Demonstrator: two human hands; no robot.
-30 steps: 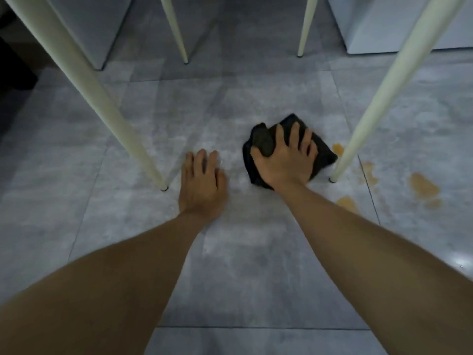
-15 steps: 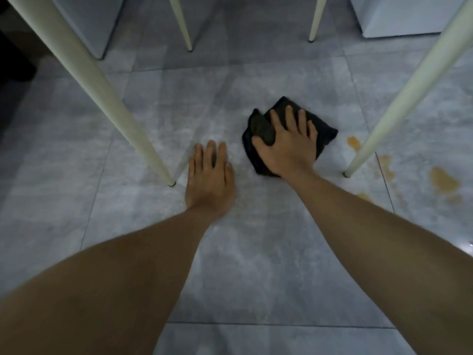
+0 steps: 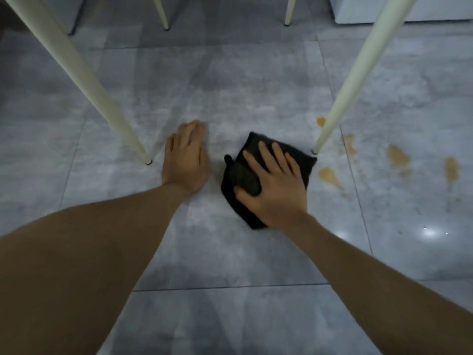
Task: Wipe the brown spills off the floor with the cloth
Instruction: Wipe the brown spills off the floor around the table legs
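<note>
A dark cloth (image 3: 239, 175) lies crumpled on the grey tiled floor, and my right hand (image 3: 275, 187) presses flat on top of it, thumb hooked over a fold. My left hand (image 3: 185, 157) rests palm-down on the bare floor just left of the cloth, fingers together, holding nothing. Brown spills sit to the right of the cloth: one smear (image 3: 329, 175) close beside it, a small spot (image 3: 320, 121) behind the right table leg, and larger patches (image 3: 396, 155) further right.
Cream table legs slant down to the floor at the left (image 3: 122, 129) and right (image 3: 330, 124) of my hands; two more stand at the back (image 3: 163, 19). White furniture (image 3: 384, 14) sits at the far right corner.
My right hand has dragged the cloth toward me and slightly away from the right table leg. The left hand has stayed planted on the floor.
</note>
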